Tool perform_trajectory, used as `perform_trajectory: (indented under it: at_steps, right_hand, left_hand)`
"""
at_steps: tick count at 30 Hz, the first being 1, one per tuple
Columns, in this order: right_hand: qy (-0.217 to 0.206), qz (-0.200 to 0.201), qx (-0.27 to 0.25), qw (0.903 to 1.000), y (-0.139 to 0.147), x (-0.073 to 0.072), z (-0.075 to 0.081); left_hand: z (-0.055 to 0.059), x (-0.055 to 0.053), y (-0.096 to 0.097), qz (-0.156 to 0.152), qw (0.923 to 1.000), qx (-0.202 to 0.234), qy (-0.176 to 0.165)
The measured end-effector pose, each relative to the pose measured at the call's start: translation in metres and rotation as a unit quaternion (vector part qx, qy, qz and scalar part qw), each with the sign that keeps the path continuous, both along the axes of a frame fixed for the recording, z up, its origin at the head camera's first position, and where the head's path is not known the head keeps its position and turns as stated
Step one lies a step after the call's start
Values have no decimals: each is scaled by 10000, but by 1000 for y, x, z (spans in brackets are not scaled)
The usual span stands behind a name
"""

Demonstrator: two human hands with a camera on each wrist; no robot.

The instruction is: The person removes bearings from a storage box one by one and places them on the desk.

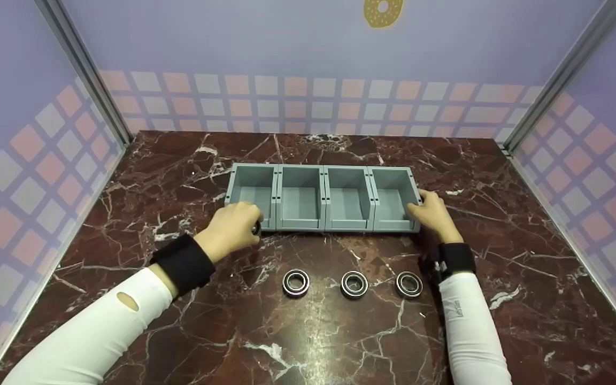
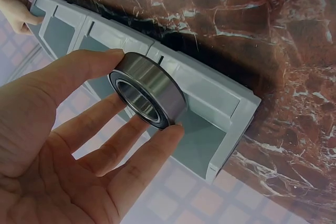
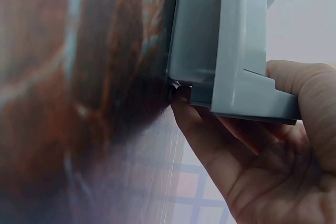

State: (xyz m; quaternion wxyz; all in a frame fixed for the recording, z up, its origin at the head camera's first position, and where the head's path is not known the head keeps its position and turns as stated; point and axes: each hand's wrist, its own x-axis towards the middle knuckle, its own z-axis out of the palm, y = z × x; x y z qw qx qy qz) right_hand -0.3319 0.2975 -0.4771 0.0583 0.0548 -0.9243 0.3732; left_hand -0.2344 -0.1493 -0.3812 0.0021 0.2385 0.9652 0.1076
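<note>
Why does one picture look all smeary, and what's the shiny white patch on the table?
Right wrist view: the table beside the bin is too close, so it blurs. Head view: lamp glare whitens the marble near the bottom edge. Left wrist view: the ring in the left hand is sharp.

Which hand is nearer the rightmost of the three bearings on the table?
Right. The right hand grips the bin row's right end, just beyond that bearing. The left hand, pinching another bearing, is at the row's left end, much farther away.
</note>
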Motion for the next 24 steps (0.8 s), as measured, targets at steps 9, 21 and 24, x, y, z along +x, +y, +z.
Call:
perform_trajectory:
  at_steps: [9, 21, 24]
  right_hand:
    - [-25, 24, -12, 10000, 0, 0, 1]
    - [-39, 12, 77, 10000, 0, -1, 0]
    - [-18, 3, 98, 10000, -1, 0, 0]
  left_hand:
    - [-4, 11, 0, -116, 9999, 10, -118]
    - [-15, 28, 0, -265, 9995, 10, -192]
    - [-18, 32, 0, -316, 9993, -16, -213]
